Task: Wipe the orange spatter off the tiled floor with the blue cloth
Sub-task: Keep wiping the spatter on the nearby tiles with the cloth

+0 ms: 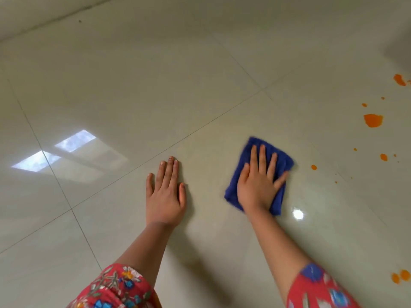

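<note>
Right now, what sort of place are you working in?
Probably an indoor room in a home: glossy pale tiled floor with grout lines, a window reflection on it, and a wall base at top left.

I can see bright window reflections (55, 150) glaring off the glossy surface at left, and a small round light glare (298, 214) lower right. Red floral sleeves (117, 287) fill the bottom edge. A dark wall base line (55, 18) crosses the upper left corner.

Glossy, smooth tiled floor (200, 74); soft, napped blue cloth (282, 161).
</note>
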### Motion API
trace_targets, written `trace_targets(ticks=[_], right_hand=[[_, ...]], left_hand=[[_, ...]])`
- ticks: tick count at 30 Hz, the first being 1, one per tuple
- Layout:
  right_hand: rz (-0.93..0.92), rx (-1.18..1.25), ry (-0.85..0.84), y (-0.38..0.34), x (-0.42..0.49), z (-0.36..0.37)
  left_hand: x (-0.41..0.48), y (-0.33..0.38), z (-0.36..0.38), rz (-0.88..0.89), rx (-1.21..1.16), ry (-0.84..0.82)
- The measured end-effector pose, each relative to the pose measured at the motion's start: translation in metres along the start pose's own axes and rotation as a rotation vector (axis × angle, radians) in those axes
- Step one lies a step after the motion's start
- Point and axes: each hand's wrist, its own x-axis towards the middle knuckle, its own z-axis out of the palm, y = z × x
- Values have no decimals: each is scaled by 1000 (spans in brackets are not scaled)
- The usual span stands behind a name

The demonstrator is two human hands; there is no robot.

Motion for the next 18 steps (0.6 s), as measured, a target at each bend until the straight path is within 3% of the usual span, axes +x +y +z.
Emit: trace_targets(ticks=[1, 3, 5, 9, 11, 13, 14, 16, 18], right_hand=[[-17, -8, -8, 1, -31, -3], [-220, -43, -65, -2, -77, -2], [-353, -30, -101, -14, -58, 0], [-236, -17, -120, -44, 5, 1], [-454, -31, -131, -47, -23, -1], [-706, -75, -165, -14, -74, -7], [-747, -71, -182, 12, -91, -11], [-702, -104, -184, 72, -102, -20], [-546, -178, -139, 117, -76, -23]], left_hand=[[0, 0, 0, -2, 2, -4], [0, 0, -2, 3, 4, -8], [0, 0, -2, 3, 10, -3], [1, 0, -1, 13, 36, 0], [2, -1, -1, 18, 31, 3], [2, 1, -2, 23, 13, 11], [4, 0, -3, 29, -1, 16], [0, 0, -4, 53, -35, 7], [-3, 0, -4, 103, -61, 3]])
